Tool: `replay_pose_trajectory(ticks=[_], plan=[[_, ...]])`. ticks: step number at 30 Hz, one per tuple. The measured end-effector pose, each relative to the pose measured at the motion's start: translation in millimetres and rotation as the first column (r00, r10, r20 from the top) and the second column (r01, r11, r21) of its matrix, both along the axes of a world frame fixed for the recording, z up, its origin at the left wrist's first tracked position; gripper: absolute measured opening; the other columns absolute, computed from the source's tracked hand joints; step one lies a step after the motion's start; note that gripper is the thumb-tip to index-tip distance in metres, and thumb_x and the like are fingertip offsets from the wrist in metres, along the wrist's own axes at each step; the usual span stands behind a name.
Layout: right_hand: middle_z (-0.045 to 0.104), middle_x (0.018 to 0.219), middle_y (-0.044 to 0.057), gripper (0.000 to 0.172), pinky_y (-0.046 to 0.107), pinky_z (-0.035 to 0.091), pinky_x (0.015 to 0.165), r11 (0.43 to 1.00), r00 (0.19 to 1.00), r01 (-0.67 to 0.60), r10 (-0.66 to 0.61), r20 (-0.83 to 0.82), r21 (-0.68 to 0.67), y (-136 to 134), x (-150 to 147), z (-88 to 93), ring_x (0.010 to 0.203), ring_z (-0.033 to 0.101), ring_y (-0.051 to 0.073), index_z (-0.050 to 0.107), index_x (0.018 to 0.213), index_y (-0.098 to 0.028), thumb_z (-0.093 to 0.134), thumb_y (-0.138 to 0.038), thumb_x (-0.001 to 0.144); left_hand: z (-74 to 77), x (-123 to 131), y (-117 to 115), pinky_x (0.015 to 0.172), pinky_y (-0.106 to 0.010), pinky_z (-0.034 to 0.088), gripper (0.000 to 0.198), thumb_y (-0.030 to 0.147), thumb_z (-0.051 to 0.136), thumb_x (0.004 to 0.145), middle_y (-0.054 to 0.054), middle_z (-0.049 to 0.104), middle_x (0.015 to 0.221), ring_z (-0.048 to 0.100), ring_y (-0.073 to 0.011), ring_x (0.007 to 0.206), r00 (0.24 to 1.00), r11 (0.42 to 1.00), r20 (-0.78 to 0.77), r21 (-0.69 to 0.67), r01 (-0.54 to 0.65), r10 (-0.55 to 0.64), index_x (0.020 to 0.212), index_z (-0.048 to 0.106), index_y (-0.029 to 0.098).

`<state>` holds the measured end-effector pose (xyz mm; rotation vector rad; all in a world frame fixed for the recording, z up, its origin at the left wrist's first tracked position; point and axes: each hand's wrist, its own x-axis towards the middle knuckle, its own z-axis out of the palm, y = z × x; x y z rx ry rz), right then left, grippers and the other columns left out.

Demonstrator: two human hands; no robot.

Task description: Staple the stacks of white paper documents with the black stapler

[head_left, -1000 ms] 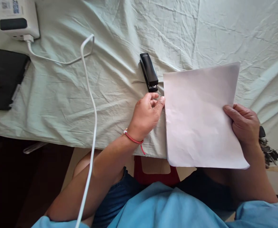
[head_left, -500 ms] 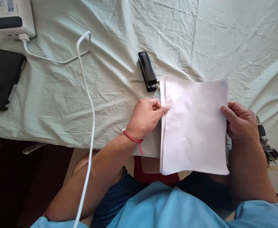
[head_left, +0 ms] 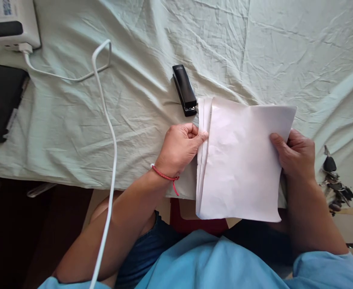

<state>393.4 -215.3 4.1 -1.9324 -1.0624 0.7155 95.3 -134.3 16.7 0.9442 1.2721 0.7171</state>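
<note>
A stack of white paper sheets [head_left: 242, 164] is held up over the table's front edge, its blank top sheet facing me. My left hand [head_left: 184, 144] pinches the stack's left edge between thumb and fingers, where several sheet edges show fanned out. On the right side my right hand [head_left: 298, 154] grips the sheets, thumb on top and the other fingers mostly hidden behind. Just beyond my left hand lies a black stapler [head_left: 184, 89], its front end close to the upper left corner of the paper.
A pale green cloth [head_left: 143, 80] with wrinkles covers the table. To the right of my right hand lies a bunch of keys [head_left: 335, 186]. At the far left are a white box-shaped device [head_left: 12, 28], a black flat case [head_left: 1, 102] and a white cable [head_left: 111, 132] running toward me.
The sheets have spread further apart along the left edge. My right hand has shifted left and the paper has turned slightly clockwise. More of the keys now shows.
</note>
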Motion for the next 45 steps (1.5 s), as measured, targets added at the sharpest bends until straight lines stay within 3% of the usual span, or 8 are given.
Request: replay_pose_trajectory(ticks=[6,11,18,24,28,32,37,45], plan=[[0.076,0.095,0.004,0.032,0.026,0.045,0.073,0.999,1.0,-0.002,0.003,-0.019,0.046,1,3,-4.1,0.082,0.057,0.014,0.085,0.104,-0.019,0.087,-0.048,0.09,6.3,2,3,0.043,-0.021,0.03,0.022,0.001,0.065,0.093,0.009,0.047,0.058,0.039,-0.006,0.043,0.994,0.989,0.014,-0.109,-0.104,0.106,0.083,0.06,0.02],[0.077,0.097,0.005,0.033,0.027,0.047,0.074,0.998,0.998,0.014,-0.01,-0.061,0.064,1,4,-5.4,0.082,0.058,0.014,0.084,0.103,-0.019,0.088,-0.047,0.087,-4.0,-1,-1,0.048,-0.02,0.039,0.038,-0.008,0.063,0.085,0.009,0.062,0.065,0.05,-0.0081,0.049,0.992,0.993,-0.049,0.032,-0.115,0.116,0.094,0.05,0.026],[0.079,0.102,0.006,0.033,0.03,0.054,0.08,0.99,0.988,0.069,-0.05,-0.144,0.125,1,5,-7.2,0.088,0.064,0.018,0.084,0.102,-0.023,0.092,-0.046,0.081,4.3,2,3,0.044,-0.022,0.034,0.02,0.003,0.061,0.099,0.006,0.054,0.065,0.042,-0.0063,0.044,0.993,0.99,-0.039,-0.082,-0.113,0.11,0.089,0.066,0.019],[0.082,0.102,0.006,0.028,0.029,0.057,0.084,0.976,0.983,0.084,-0.048,-0.18,0.202,0,4,-8.3,0.087,0.067,0.015,0.088,0.102,-0.022,0.094,-0.039,0.081,6.0,1,2,0.044,-0.02,0.034,0.015,0.009,0.071,0.102,0.007,0.054,0.067,0.041,-0.0053,0.047,0.997,0.995,0.025,-0.072,-0.071,0.073,0.091,0.066,0.018],[0.08,0.093,0.004,0.036,0.027,0.056,0.072,0.966,0.984,0.085,-0.043,-0.172,0.243,2,6,-14.4,0.079,0.065,0.014,0.086,0.095,-0.021,0.098,-0.048,0.075,3.9,0,-1,0.048,-0.018,0.04,0.029,0.002,0.07,0.1,0.007,0.055,0.065,0.047,-0.0047,0.051,0.999,0.998,-0.008,-0.022,-0.053,0.053,0.077,0.061,0.017],[0.072,0.074,0.0,0.039,0.021,0.043,0.055,0.956,0.982,0.114,-0.067,-0.176,0.27,6,10,-20.8,0.06,0.053,0.008,0.082,0.087,-0.019,0.1,-0.05,0.072,10.1,3,-1,0.042,-0.018,0.031,0.037,-0.001,0.06,0.106,0.011,0.045,0.056,0.038,-0.0031,0.041,0.992,0.985,0.03,-0.128,-0.115,0.12,0.075,0.052,0.019],[0.069,0.069,-0.001,0.039,0.019,0.041,0.054,0.947,0.979,0.146,-0.097,-0.181,0.287,9,12,-22.5,0.056,0.051,0.006,0.081,0.086,-0.017,0.102,-0.045,0.07,11.8,6,-1,0.04,-0.018,0.031,0.038,-0.002,0.058,0.107,0.012,0.046,0.055,0.042,-0.0021,0.036,0.989,0.983,0.002,-0.114,-0.144,0.145,0.076,0.051,0.019],[0.064,0.065,-0.003,0.043,0.02,0.04,0.052,0.939,0.97,0.186,-0.128,-0.208,0.291,12,9,-16.5,0.052,0.045,0.005,0.079,0.083,-0.017,0.103,-0.046,0.063,-8.3,0,-6,0.039,-0.019,0.039,0.034,-0.006,0.06,0.098,0.014,0.051,0.054,0.051,-0.0075,0.036,0.994,0.993,-0.014,0.039,-0.109,0.109,0.09,0.049,0.025]])
